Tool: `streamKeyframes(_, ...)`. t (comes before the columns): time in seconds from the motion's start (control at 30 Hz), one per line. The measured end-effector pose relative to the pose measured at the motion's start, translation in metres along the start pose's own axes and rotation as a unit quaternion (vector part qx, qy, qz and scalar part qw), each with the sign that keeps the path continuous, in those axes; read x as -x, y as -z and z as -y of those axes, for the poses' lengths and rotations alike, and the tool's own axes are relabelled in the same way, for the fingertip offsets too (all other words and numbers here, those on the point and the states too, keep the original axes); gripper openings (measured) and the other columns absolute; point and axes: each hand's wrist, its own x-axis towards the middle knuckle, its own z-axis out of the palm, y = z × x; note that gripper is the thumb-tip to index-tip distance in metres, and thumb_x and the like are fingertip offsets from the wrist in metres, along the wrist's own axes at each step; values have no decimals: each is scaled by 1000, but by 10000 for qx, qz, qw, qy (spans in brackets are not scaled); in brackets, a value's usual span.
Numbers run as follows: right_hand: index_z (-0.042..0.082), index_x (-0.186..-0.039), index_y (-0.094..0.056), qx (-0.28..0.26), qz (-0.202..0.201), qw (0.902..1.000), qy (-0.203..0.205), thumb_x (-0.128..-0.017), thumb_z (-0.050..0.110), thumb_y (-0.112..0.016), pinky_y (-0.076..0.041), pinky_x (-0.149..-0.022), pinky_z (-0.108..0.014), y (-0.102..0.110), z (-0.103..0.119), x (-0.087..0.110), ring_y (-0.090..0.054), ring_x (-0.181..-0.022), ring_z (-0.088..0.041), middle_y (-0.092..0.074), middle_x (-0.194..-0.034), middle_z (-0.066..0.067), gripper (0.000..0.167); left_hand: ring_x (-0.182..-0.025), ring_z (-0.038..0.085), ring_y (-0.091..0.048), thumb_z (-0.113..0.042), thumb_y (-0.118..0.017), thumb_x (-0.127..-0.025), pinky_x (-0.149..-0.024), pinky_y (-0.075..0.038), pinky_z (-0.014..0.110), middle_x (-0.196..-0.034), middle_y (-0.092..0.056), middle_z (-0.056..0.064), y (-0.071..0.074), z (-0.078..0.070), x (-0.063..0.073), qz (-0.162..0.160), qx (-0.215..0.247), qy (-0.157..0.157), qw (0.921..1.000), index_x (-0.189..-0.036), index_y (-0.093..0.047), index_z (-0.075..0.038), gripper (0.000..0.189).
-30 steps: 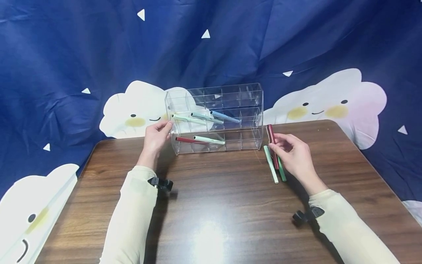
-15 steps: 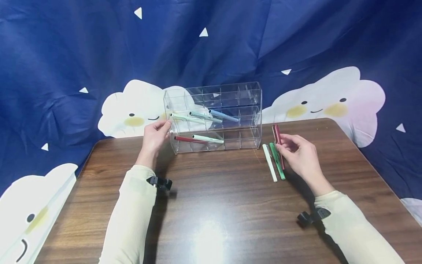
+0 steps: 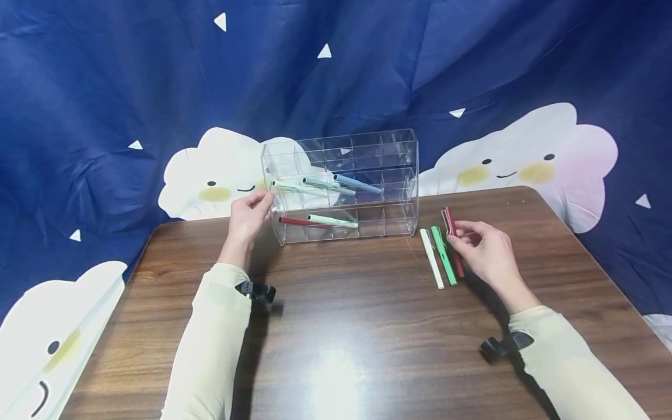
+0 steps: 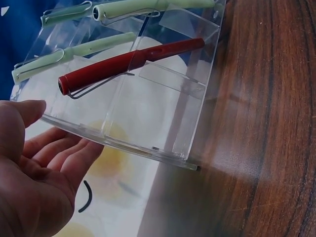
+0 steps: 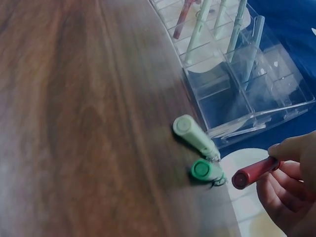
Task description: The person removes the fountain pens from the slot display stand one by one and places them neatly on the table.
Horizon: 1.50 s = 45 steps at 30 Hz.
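Observation:
In the head view my left hand (image 3: 248,221) grips the left side of a clear acrylic organizer (image 3: 370,233), its thumb in front and fingers behind the side wall in the left wrist view. Between right thumb and fingers, my right hand (image 3: 488,251) pinches a red pen (image 3: 450,224), clip end away from me. Just left of that pen, a green pen (image 3: 444,256) and a pale mint pen (image 3: 431,259) lie side by side on the table. Another red pen (image 4: 103,71) and a pale pen (image 3: 332,221) rest in the organizer's lowest tier.
The middle tier holds a pale green pen (image 3: 294,188), a teal pen (image 3: 320,184) and a blue pen (image 3: 357,184). The wooden table (image 3: 315,315) ends at a blue curtain (image 3: 367,70) with cloud prints, right behind the organizer.
My right hand has carried the red pen rightward, from across the green pen to its right side, and lowered it nearer the table. The left hand has stayed on the organizer.

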Motion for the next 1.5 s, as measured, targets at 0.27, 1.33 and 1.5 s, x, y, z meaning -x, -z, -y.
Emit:
streamKeyframes(0.27,-7,-122,-76,289,333,9988,-204,-96,15,-81,-42,-70,-12,-3,-11,2,-65,-76,-6,-80,-96,-19,35,-96,11,-69,-27,-67,-108,-77,-59,12,-133,-72,27,2,2,0,-32,-51,-27,10000,-138,-70,2,42)
streamKeyframes(1.33,-11,-125,-72,686,1055,9903,-595,-102,22,-74,-51,-74,-37,-12,-18,-1,-73,-85,-31,-79,-101,-23,41,-119,25,-71,-28,-66,-109,-95,-63,20,-140,-70,24,2,1,0,83,-5,51,10000,-144,-66,1,46)
streamKeyframes(1.5,-11,-122,-73,677,954,9916,-551,-101,21,-74,-51,-72,-37,-7,-19,0,-74,-83,-33,-79,-98,-24,39,-118,27,-71,-29,-66,-109,-86,-62,16,-139,-71,25,0,0,0,107,-56,31,9999,-142,-67,1,45)
